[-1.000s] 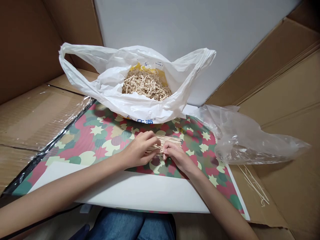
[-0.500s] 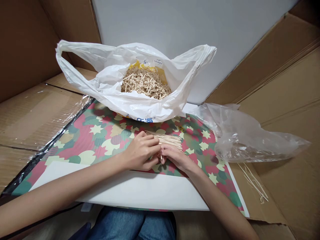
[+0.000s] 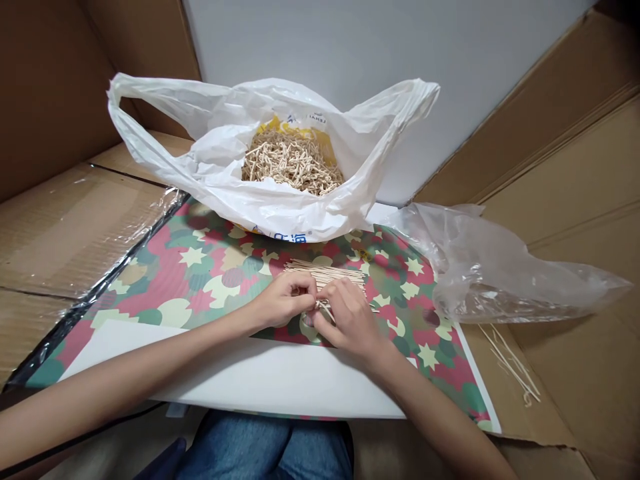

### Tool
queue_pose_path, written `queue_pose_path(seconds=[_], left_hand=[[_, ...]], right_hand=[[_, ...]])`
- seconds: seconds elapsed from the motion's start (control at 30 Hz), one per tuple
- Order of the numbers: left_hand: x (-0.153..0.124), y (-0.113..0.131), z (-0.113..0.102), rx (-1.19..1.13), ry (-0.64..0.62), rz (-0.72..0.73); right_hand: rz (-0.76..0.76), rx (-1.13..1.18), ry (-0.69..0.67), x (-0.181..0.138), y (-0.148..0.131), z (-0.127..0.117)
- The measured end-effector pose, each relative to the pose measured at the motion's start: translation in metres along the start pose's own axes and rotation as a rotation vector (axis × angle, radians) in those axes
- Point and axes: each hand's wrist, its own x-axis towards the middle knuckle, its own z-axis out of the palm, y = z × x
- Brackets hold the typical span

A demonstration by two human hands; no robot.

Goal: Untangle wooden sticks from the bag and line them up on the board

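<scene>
Left hand point(image 3: 285, 300) and right hand point(image 3: 347, 317) half-closed, fingertips nearly meeting on the near edge of the bundle of thin wooden sticks point(image 3: 325, 272). Bundle lies flat on the printed sheet point(image 3: 165, 280), just beyond the grip. Fingers hide what's pinched. Close, light pinch keeps sticks aligned.

The thin wooden sticks point(image 3: 325, 273) are pale, bare wood, matt and slightly rough, like the heap of pale wooden pieces point(image 3: 293, 163) inside the white plastic carrier bag point(image 3: 150, 113), whose thin film is creased with a soft sheen. Beneath them, the yellow printed packaging point(image 3: 313, 141) looks glossier. The clear plastic bag point(image 3: 505, 267) is shiny and crinkled. The camouflage-printed sheet point(image 3: 210, 267) has a smooth, faintly glossy face, the white sheet point(image 3: 250, 373) is smooth and matt, and the brown corrugated cardboard point(image 3: 565, 200) is dull, with rough cut edges, and the jeans point(image 3: 265, 453) are blue denim cloth
</scene>
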Motion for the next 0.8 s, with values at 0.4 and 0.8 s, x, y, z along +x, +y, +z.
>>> queue_pose_path(seconds=[0.4,0.8], left_hand=[[-0.002,0.011,-0.001,0.118,0.049,0.116],[-0.008,0.016,-0.001,0.31,0.18,0.165]], right_hand=[[0.137,0.304,-0.121,0.002,0.003,-0.008],[0.234,0.577,-0.329,0.005,0.014,-0.024]])
